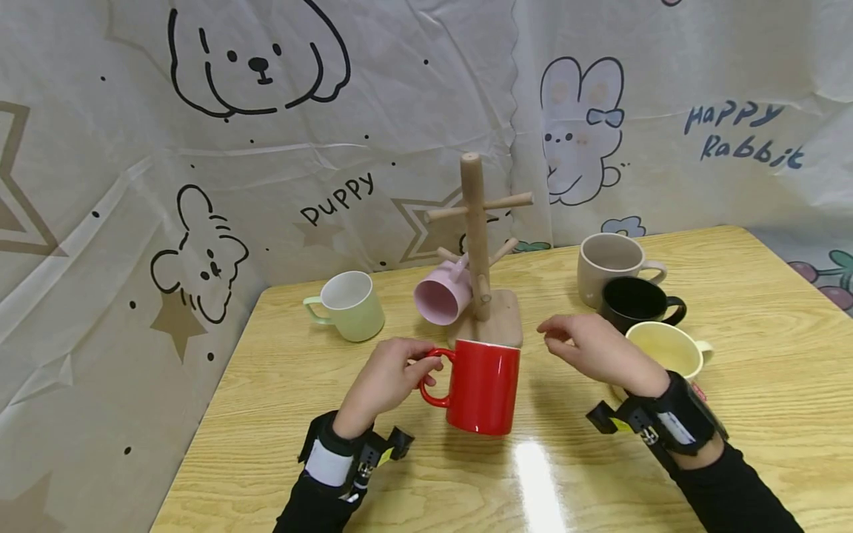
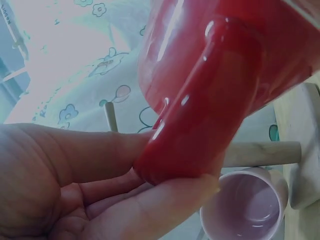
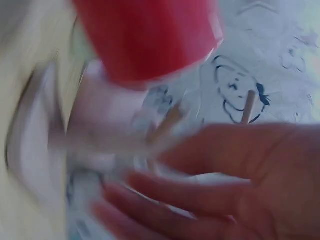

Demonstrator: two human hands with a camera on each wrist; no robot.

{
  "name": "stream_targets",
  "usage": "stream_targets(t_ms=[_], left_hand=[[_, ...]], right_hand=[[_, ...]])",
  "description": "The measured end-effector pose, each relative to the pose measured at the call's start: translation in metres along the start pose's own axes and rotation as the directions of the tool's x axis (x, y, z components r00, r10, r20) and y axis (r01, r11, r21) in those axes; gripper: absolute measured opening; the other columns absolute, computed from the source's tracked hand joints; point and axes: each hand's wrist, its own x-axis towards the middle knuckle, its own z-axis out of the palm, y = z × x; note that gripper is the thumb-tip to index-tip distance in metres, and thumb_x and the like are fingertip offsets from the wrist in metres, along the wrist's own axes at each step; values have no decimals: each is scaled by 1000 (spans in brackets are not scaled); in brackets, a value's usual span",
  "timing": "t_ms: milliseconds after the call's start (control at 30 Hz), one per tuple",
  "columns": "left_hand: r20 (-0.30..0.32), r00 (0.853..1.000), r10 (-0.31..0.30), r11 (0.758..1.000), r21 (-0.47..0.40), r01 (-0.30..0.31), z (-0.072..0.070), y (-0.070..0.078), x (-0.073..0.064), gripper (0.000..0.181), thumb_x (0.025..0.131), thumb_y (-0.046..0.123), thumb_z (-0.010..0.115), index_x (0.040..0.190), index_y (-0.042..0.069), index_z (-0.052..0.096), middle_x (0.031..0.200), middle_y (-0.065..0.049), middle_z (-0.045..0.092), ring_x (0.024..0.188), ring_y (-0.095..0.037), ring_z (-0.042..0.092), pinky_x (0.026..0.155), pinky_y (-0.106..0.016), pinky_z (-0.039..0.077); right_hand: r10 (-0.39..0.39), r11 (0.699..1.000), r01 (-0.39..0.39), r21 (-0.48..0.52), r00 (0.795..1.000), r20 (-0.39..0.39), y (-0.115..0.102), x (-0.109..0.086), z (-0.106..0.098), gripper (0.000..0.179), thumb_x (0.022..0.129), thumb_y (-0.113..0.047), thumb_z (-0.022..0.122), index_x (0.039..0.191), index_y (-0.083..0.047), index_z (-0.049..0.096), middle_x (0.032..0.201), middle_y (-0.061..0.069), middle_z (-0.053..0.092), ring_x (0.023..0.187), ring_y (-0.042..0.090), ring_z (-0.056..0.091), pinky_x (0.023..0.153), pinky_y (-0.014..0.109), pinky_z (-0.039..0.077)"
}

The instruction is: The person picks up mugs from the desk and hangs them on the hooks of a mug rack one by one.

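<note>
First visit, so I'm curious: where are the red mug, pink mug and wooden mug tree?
Red mug [image 1: 484, 389], head view: side of its body.
Pink mug [image 1: 440, 297], head view: its inside.
Wooden mug tree [image 1: 476, 235], head view: its upright post.

homelike setting: cartoon-print drape [image 1: 413, 104] behind wood-grain table [image 1: 266, 407]

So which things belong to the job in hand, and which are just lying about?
Likely in the job:
red mug in the left hand
wooden rack
pink mug hung on it

Seemingly standing by:
green mug
grey mug
black mug
yellow mug
</note>
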Motion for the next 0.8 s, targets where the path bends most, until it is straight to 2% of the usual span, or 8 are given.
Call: stream_targets(t_ms=[67,100,167,233,300,467,667,800], left_hand=[[-16,1000,-1,1000,-8,1,-1,0,0,8,87,7,60,89,3,67,77,-8,67,61,-10,62,56,-19,47],[-25,1000,-3,1000,-10,2,-2,0,0,8,87,7,60,89,3,67,77,-8,67,61,-11,62,56,-19,47],[-39,999,-10,1000,-13,10,-3,-1,-1,9,87,7,60,90,4,67,77,-6,67,61,-11,61,57,-19,48],[-44,999,-20,1000,-15,19,-5,-1,-1,9,88,8,60,91,5,67,77,-6,67,62,-10,61,58,-19,48],[-41,999,-30,999,-21,29,-6,-1,-2,10,88,8,59,92,4,67,77,-7,67,62,-9,60,58,-19,48],[-24,999,-27,999,-46,26,-7,0,-2,11,89,8,58,94,3,67,76,-9,67,62,-10,60,58,-19,48],[-30,999,-17,999,-43,16,-4,2,-1,10,88,8,60,92,4,67,75,-7,67,61,-9,60,57,-19,48],[-34,999,5,999,-39,-7,-1,3,0,8,88,8,60,92,4,66,76,-7,66,63,-12,61,57,-18,48]], right_hand=[[43,959,-49,280,999,27,-2,0,0,49,92,-28,54,131,0,46,126,20,55,110,33,56,88,45,49],[66,901,-81,426,997,49,-4,0,1,59,92,-32,54,138,0,36,136,22,45,119,37,49,93,49,45],[83,737,-145,660,989,124,-7,-1,5,76,91,-37,54,145,-1,17,146,25,27,130,42,34,98,55,38],[62,592,-199,781,977,203,-10,0,13,87,89,-39,56,146,0,3,148,27,18,133,45,26,99,59,34],[25,497,-237,835,965,260,-13,2,25,93,88,-40,57,145,2,-2,148,28,17,132,47,25,98,61,35],[-15,407,-259,876,957,290,-25,5,57,79,85,-33,61,140,-1,15,137,20,37,119,33,42,91,49,45],[109,339,-226,913,974,200,-41,6,78,62,84,-16,61,134,-6,26,130,15,43,111,25,47,88,37,47],[187,301,-218,928,968,167,-45,7,83,61,84,-14,62,133,-10,27,129,12,44,111,24,47,87,36,47]])
